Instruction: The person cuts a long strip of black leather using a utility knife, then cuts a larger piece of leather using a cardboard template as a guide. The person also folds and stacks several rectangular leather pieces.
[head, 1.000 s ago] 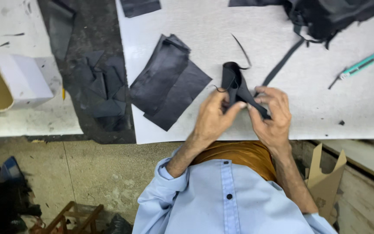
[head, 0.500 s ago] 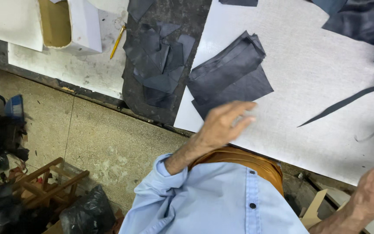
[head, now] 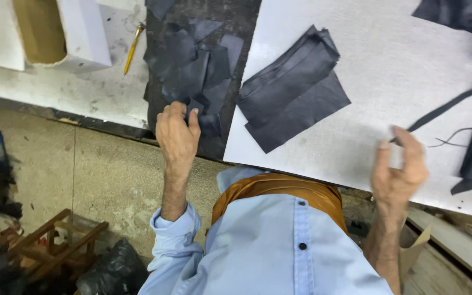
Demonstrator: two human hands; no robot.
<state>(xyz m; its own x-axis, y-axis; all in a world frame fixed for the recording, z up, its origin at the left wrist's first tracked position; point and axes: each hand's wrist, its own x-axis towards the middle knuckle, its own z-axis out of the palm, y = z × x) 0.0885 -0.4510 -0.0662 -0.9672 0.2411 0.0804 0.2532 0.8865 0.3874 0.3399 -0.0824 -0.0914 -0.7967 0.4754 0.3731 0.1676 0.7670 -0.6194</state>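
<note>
the left hand (head: pixel 177 130) pinches a small dark leather scrap (head: pixel 196 106) at the near edge of the scrap pile (head: pixel 189 65), which lies in the dark gap beside the white table (head: pixel 367 60). the right hand (head: pixel 399 170) hovers over the table's near edge, fingers loosely curled, holding nothing visible. the hold looks shallow, so the scrap could slip or drag neighbours off the near edge. its long axis is too hidden to tell. a stack of dark leather panels (head: pixel 293 90) lies diagonally on the table.
</note>
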